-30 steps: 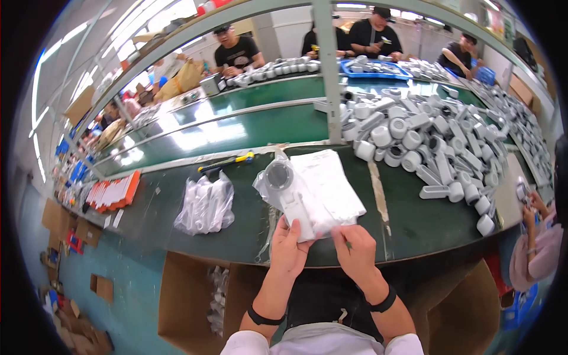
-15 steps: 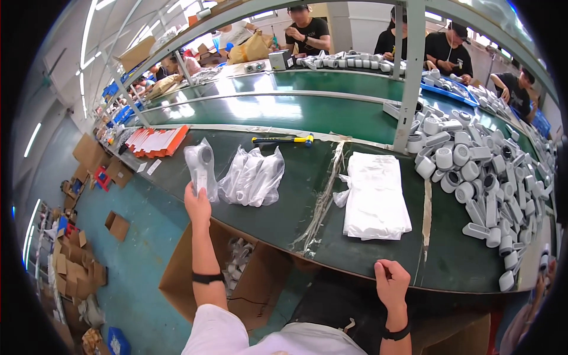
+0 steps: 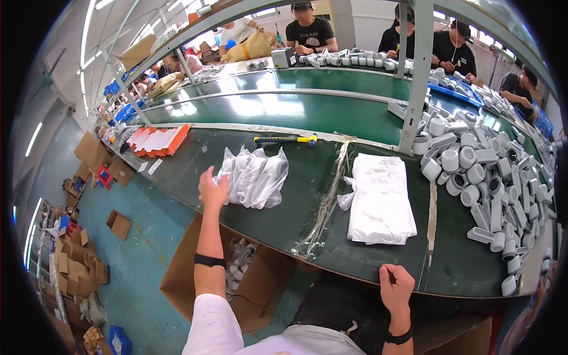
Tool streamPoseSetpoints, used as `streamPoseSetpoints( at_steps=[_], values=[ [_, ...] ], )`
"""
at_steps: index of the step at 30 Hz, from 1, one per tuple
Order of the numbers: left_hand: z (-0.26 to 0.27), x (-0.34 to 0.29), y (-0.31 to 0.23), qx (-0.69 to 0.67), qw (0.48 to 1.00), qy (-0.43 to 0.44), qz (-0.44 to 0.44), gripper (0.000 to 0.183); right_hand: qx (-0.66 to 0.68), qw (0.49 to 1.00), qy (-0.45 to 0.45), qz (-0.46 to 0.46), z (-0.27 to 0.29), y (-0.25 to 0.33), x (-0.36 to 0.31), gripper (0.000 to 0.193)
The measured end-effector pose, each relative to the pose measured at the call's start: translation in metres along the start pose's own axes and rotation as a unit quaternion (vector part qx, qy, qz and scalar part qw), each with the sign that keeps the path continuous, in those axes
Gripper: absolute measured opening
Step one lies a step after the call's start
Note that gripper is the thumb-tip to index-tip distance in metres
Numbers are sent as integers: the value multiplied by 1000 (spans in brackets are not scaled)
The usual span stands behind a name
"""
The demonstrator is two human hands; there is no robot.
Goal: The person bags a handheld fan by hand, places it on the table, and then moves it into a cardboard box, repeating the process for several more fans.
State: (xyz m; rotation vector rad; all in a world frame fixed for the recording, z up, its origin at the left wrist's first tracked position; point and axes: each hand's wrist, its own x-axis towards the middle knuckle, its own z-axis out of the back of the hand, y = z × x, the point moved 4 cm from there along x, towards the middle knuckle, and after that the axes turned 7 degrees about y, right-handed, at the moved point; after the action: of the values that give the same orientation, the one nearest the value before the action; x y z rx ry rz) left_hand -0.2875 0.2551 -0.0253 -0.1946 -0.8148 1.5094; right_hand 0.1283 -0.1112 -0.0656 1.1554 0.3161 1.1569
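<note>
Left hand (image 3: 213, 188): fingers parted and slightly bent, thumb apart from them, nothing seen in the grasp. It stood at the left edge of the bagged devices (image 3: 253, 178); whether the thumb touched the plastic could not be told. Right hand (image 3: 396, 283): curled into a loose fist near the front edge of the counter (image 3: 296, 228), nothing visible inside.

The bagged devices lay flat in a row on the counter, side by side and close together. Long axes ran from the near edge toward the far side; the rightmost leaned, far end to the right. Which end carried the heads could not be made out through the creased plastic.

Farther right, a stack of white plastic bags (image 3: 381, 201) lay lengthwise near to far, its near end slightly right. Behind, a hammer (image 3: 286, 140) lay crosswise, head to the right. A pile of unbagged devices (image 3: 473, 157) covered the right side, pointing every way. Orange-and-white flat pieces (image 3: 158, 139) lay at far left. Below the front edge, a cardboard box (image 3: 269, 296) held more bagged items.
</note>
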Motion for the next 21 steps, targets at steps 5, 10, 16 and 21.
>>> streamPoseSetpoints(
  at_steps=[5,10,16,21],
  values=[
    [-24,-40,-84,200,968,116,-97,74,-11,1000,6,12,0,2,0,9],
    [-36,-44,-92,241,943,226,-39,84,-12,1000,-5,15,2,4,-2,5],
    [-37,-34,-86,292,888,353,32,85,-1,1000,3,22,2,3,-2,5],
    [-31,-38,-88,313,883,349,1,77,-5,1000,3,30,3,5,0,7]
  ],
)
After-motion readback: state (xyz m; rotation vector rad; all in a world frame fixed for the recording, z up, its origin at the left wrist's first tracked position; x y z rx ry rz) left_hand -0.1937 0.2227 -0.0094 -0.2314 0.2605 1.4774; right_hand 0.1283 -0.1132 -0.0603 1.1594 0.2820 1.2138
